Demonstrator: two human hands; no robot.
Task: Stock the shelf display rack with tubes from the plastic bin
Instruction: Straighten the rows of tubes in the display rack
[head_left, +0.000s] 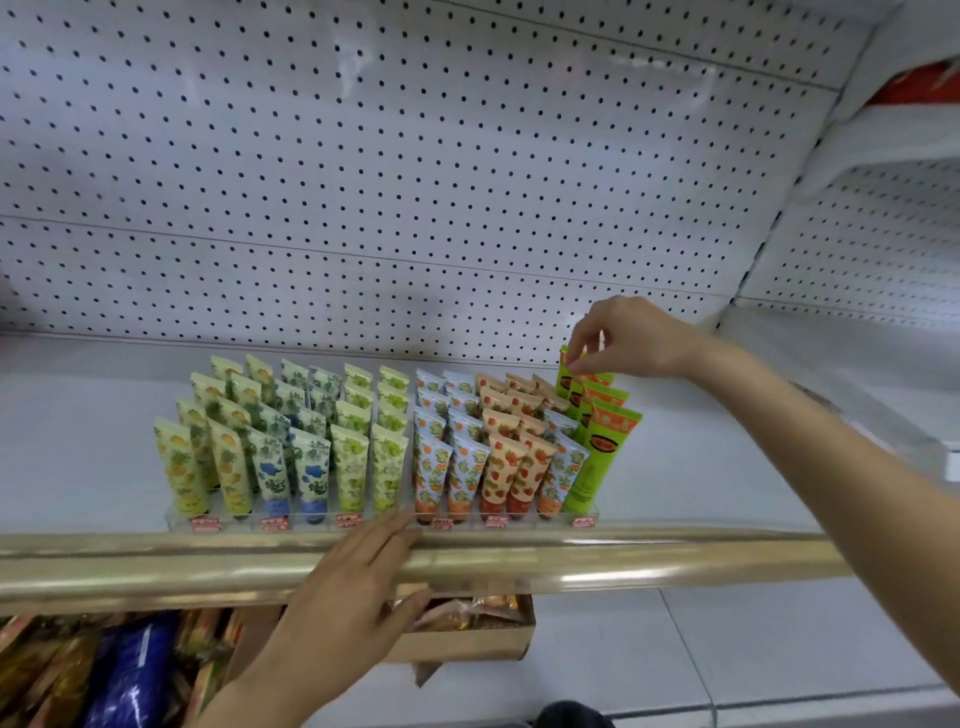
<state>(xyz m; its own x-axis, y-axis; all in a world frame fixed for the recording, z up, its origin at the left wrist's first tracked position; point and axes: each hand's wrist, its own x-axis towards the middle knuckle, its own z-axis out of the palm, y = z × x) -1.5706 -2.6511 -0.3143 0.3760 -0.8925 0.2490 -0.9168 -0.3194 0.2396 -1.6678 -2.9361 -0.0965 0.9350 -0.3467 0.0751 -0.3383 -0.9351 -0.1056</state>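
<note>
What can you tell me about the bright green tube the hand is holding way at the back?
The bright green plastic tube stands upright, flat crimped end up, at the very back of the rightmost row in the clear plastic display rack. It looks smooth and glossy. The right hand pinches its top edge between thumb and fingertip. Matching green tubes stand right in front of it and hide its lower part, so its cap cannot be seen.

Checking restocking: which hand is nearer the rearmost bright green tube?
Right. The right hand pinches the bright green tube at its top; the left hand rests on the gold rail.
</note>
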